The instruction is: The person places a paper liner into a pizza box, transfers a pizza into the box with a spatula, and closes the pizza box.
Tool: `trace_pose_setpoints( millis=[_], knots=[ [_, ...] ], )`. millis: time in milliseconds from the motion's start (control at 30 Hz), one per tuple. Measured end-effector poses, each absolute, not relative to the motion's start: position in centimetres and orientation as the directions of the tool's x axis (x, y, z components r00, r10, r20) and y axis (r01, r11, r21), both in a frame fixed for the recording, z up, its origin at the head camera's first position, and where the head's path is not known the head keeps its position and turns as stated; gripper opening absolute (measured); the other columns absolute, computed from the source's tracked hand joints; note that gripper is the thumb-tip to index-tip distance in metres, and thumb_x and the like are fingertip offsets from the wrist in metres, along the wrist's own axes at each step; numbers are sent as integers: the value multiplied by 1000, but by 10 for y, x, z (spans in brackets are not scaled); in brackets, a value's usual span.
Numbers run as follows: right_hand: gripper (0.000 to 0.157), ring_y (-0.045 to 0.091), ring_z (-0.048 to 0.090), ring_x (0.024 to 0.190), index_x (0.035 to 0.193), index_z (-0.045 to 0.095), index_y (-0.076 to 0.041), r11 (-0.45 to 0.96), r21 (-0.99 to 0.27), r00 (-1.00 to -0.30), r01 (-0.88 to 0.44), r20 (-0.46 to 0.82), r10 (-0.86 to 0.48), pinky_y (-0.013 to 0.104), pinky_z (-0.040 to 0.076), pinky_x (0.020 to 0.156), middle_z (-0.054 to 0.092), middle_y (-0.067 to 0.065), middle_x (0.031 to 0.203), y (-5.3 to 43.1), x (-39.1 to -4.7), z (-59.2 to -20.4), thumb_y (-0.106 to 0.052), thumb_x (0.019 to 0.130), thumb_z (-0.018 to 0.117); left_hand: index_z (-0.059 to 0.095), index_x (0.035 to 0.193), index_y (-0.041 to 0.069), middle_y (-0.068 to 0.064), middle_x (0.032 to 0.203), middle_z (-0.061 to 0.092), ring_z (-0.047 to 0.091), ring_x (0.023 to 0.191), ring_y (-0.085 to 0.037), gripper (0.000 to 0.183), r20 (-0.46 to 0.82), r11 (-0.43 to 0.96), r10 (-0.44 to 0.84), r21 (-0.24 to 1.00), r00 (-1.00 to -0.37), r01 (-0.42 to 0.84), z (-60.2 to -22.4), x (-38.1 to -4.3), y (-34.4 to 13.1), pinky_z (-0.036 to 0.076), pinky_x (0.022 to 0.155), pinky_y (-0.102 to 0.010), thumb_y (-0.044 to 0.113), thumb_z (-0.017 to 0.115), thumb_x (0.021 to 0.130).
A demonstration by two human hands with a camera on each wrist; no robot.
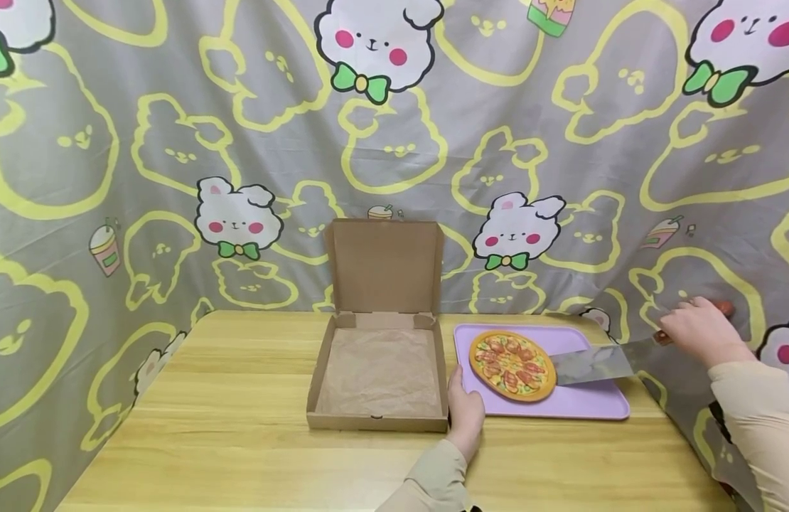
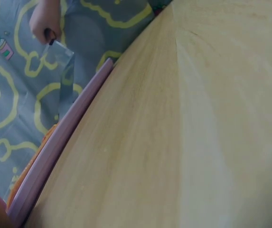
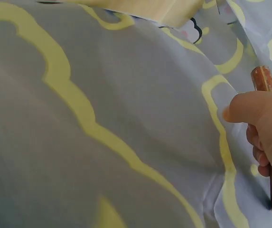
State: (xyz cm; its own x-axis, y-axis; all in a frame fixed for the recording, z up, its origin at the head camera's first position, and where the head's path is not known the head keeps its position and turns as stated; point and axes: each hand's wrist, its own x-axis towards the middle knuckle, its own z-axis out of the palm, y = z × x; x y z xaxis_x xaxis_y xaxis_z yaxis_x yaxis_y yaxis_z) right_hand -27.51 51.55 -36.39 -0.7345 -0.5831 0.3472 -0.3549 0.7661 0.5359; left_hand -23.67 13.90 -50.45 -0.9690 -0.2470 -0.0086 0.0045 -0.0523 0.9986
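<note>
A round pizza with an orange-brown crust lies on the left part of a lilac tray. My right hand grips the brown handle of a metal spatula beyond the tray's right side. The spatula's wide blade slopes down leftward, and its front edge meets the right rim of the pizza. With thumb and fingers, my left hand holds the tray's near left corner. In the left wrist view, the tray's rim hides most of the pizza.
Just left of my left hand stands an open cardboard pizza box, its lid upright and brown paper lining its base. Both stand on a wooden table. A grey curtain with cartoon rabbits hangs behind and at both sides.
</note>
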Motion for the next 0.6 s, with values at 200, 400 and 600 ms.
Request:
trace_pose_setpoints(
  millis=[200,400,600],
  knots=[
    [23,27,50,56,56,48,-17,779,513,-717,-361,382,-583,47,36,63,53,2,54,511,-277,-370,-3,58,67,45,137,-12,-31,143,45,38,135,-48,70,9,-17,-255,1000,-967,14,-503,-236,139,29,114,-57,-24,37,69],
    [28,28,51,56,56,45,-16,778,515,-719,-360,379,-583,47,39,63,53,3,54,508,-281,-375,-1,57,69,48,136,-11,-30,141,47,40,134,-47,73,41,23,-269,999,-962,36,-504,-237,139,30,114,-55,-26,37,65],
    [28,28,53,57,56,48,-16,786,506,-744,-355,356,-565,49,42,68,56,3,56,497,-287,-375,-2,58,71,46,137,-11,-30,142,46,40,135,-47,76,43,5,-269,999,-962,44,-503,-236,139,30,114,-55,-28,36,64]
  ],
)
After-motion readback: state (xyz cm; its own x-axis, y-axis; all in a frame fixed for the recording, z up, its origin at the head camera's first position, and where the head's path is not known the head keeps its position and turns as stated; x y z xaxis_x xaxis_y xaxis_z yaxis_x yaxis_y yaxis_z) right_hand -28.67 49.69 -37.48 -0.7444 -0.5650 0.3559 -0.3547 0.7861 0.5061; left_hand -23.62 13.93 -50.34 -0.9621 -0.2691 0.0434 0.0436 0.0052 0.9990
